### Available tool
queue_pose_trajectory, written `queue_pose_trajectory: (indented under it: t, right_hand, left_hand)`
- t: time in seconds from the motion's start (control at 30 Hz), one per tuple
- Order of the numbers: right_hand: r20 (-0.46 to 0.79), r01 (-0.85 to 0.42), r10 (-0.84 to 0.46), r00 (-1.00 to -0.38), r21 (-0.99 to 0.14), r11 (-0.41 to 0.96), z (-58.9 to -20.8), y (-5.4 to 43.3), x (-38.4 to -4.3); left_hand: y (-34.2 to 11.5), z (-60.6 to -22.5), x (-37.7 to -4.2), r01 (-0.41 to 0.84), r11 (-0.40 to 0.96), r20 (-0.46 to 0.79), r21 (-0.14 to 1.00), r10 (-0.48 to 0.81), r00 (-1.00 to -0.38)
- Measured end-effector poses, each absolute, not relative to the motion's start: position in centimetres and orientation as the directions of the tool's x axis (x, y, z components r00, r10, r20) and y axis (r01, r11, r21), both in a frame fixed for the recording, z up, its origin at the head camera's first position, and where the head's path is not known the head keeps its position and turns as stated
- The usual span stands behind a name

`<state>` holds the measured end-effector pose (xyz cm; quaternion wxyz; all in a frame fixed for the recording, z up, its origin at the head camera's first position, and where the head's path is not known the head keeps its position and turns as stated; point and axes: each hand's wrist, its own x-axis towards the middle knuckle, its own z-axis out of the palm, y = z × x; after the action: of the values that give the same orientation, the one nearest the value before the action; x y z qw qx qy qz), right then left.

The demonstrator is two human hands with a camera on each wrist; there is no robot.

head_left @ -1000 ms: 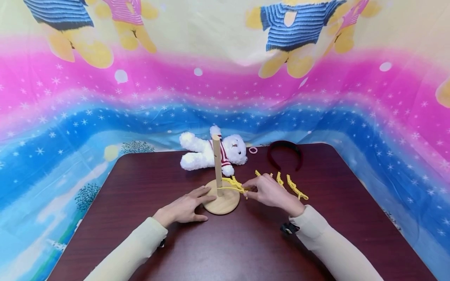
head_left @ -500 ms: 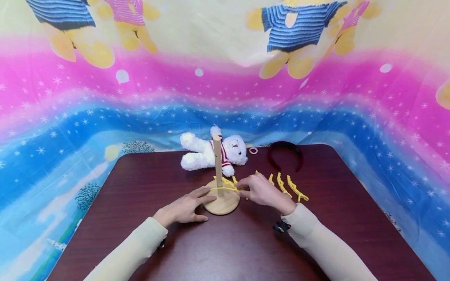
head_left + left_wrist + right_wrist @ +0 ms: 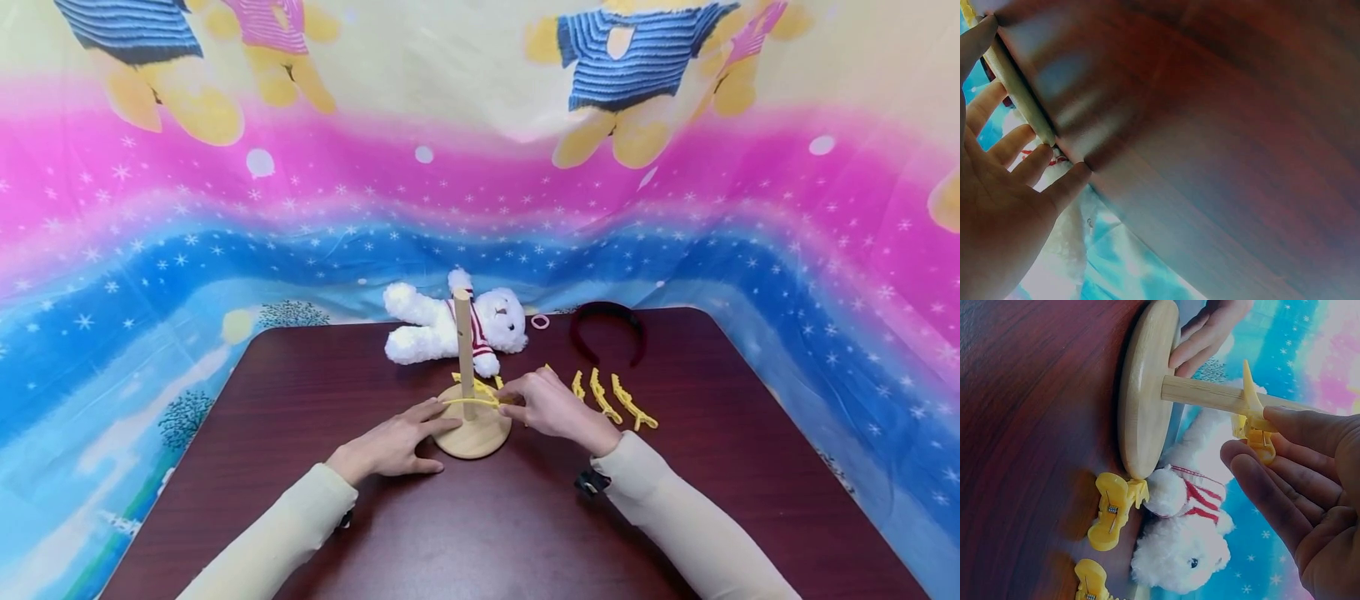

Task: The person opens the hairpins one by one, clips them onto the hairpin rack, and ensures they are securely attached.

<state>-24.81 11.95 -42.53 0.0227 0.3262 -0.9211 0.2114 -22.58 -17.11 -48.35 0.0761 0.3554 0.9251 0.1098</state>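
My right hand [image 3: 555, 404] pinches a yellow hair clip [image 3: 1259, 430] at its handle end between thumb and fingers. The clip is spread, with one long arm in front of the upright wooden post [image 3: 463, 342] and the other behind it, low above the round base [image 3: 472, 442]. Left hand [image 3: 390, 437] rests with fingers extended on the left edge of that base. In the left wrist view its fingertips [image 3: 1075, 175] touch the base and the table. A white teddy bear [image 3: 501, 321] in a red-striped top lies on its back behind the post.
Several more yellow hair clips, such as a slanted clip [image 3: 633, 402], lie right of my right hand. A dark red headband [image 3: 640, 332] and a small pink hair tie [image 3: 534, 322] lie farther back on the table [image 3: 465, 525]. A printed curtain [image 3: 480, 192] rises behind.
My right hand has moved left with the hair clip, whose long arms now reach farther past the post. The left hand keeps its place on the base.
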Motion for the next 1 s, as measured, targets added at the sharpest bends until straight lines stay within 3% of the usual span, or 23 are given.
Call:
queue_pose_trajectory:
  t: [0.37,1.0]
  right_hand:
    - [0.211,-0.642,-0.616,-0.759,-0.401,0.654,-43.11,11.45,-25.25]
    - [0.188,-0.626,-0.608,-0.771,-0.394,0.673,-43.16,11.15,-25.34]
  left_hand:
    - [-17.05,-48.42,-22.68,0.646,0.719,-0.066,0.257,0.68,-0.731]
    - [-17.14,-48.49,-22.71,0.647,0.718,-0.067,0.257,0.682,-0.729]
